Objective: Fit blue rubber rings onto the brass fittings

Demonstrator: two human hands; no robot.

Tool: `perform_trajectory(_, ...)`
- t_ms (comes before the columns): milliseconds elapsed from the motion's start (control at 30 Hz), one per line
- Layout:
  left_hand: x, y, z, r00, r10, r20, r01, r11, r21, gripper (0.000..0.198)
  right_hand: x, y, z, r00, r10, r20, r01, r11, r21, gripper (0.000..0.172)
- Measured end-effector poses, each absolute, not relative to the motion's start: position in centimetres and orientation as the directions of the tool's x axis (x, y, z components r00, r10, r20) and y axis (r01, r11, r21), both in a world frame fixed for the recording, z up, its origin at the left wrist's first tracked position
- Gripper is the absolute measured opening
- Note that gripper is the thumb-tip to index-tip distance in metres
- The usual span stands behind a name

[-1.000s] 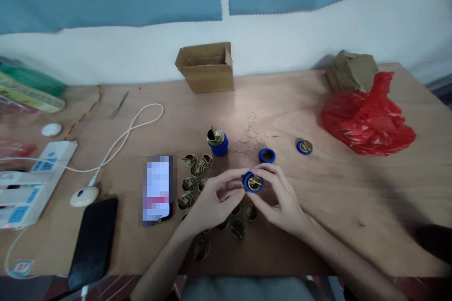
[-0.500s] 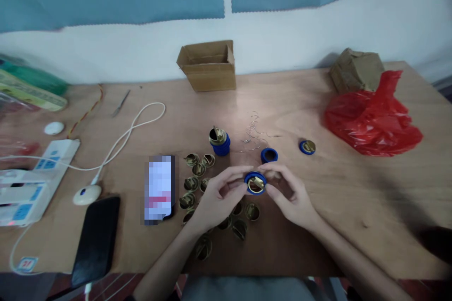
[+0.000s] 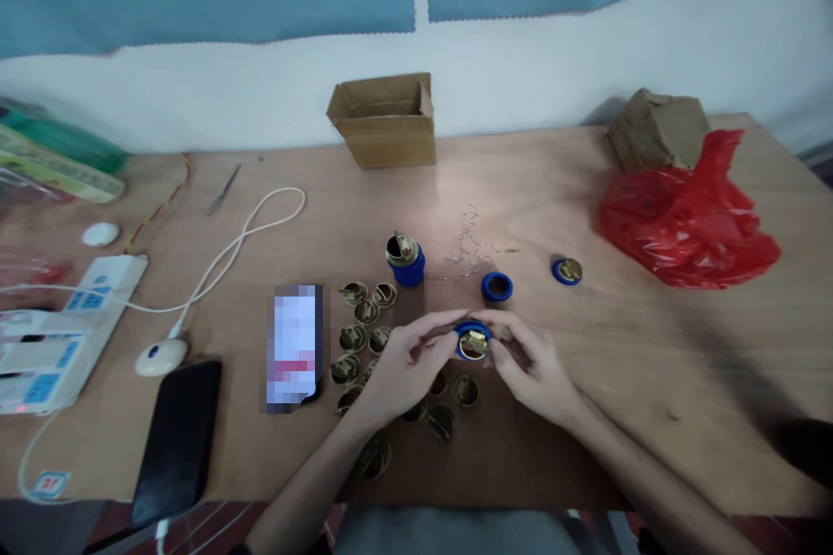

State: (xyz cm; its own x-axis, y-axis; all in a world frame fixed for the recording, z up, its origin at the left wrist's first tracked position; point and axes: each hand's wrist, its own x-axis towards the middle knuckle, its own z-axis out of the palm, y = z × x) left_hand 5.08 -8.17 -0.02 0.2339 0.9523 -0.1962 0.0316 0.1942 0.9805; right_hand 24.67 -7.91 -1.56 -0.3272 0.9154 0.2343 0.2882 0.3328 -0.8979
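The left hand and right hand pinch a round blue-and-brass piece between their fingers, over the near half of the brown wooden table. Round brass metal fittings crowd around the left hand, toward the front edge; rightward, a broad stretch of tabletop separates the right hand from the crumpled red plastic bag near the right edge

No words can be read. The small white square sticker with a blue edge on the brown wooden desk has blurry red marks.
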Motion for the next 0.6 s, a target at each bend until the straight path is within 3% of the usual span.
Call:
perform_trajectory(333, 4.76, -7.85, 0.01, 0.310, 0.895, -0.322, 0.038, 0.326, 0.944, 0.023, 24.60, -7.51, -1.45, -0.322, 0.906, 0.273, 0.373, 0.386, -0.844, 0.023)
perform_trajectory(600, 4.61, -8.16, -0.64, 0.260, 0.922, -0.286, 0.069, 0.278, 0.958, 0.021, 24.40, -7.63, -1.66, -0.379, 0.917, 0.122, 0.200, 0.210, -0.957, 0.027)
